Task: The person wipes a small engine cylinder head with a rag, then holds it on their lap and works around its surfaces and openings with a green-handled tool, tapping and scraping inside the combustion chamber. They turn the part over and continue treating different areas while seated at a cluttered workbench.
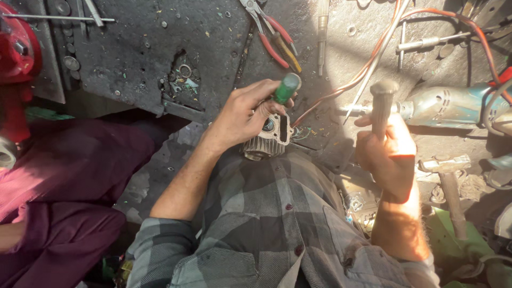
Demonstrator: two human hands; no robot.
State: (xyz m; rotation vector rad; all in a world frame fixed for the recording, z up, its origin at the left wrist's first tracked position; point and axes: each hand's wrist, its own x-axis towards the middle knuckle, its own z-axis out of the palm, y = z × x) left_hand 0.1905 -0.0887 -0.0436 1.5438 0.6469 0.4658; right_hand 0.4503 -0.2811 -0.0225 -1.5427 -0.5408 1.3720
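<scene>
1. While looking down from the wearer's head, the view shows two bare hands working over a grimy, dark metal workbench [133,48], with a grey checked shirt [266,224] filling the lower frame.
2. Closed around the shaft of a green-handled screwdriver [287,88], the left hand [245,114] also steadies a finned metal engine cylinder [266,140] against the bench edge.
3. Raised in bright sunlight to the right, the right hand [386,154] is clenched in a fist around a pale handle [383,101], seemingly a hammer's; its head is not clearly visible.
4. A likely risk: a blow that glances off the green handle could land on the left fingers, which sit just beside it.
5. Another risk: the cylinder rests only on the hand and bench edge, so it could slip or tip under force.
6. Seen close, the cylinder is dull grey, with stacked cooling fins, a round bore and a flat, dirty top face.
7. Nearby lie red-handled pliers [272,37], a blue-grey power drill [453,105], a second hammer [448,181] and orange cable [373,58].
8. At the left, another person in maroon clothing [69,176] sits close by.
</scene>
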